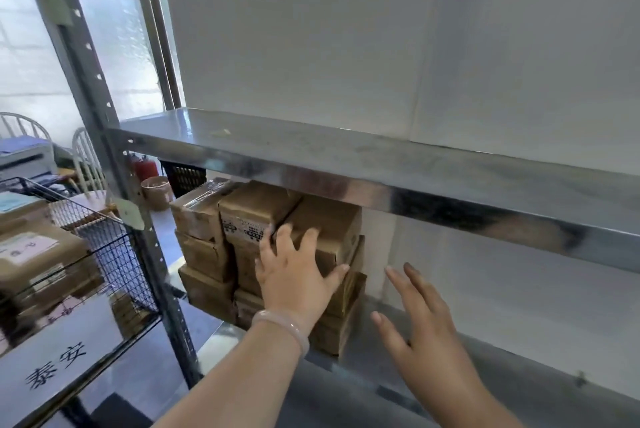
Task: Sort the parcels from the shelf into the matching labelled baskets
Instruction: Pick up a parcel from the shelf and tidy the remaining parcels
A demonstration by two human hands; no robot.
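Your left hand (pixel 294 268) lies spread, fingers wide, flat against the front of the top parcel (pixel 325 230) in the stack (pixel 266 261); it presses on the box and is not wrapped around it. A pale bangle (pixel 282 323) sits on that wrist. Your right hand (pixel 420 317) hangs open just right of the stack, fingers apart and pointing up and inward, holding nothing and touching no box. The brown parcels fill the left end of the lower shelf (pixel 398 344), stacked in layers just beyond your left fingers; the one beside the top parcel, left of your left thumb, shows a printed label (pixel 247 227). Above both hands runs the bare upper shelf (pixel 346 154). Left of your left forearm stands the rack's perforated post (pixel 114 137), and beyond it a wire basket (pixel 107 247) holding more brown parcels, with a white sign (pixel 57 365) on its front bearing two characters. Under your right hand the lower shelf lies bare.
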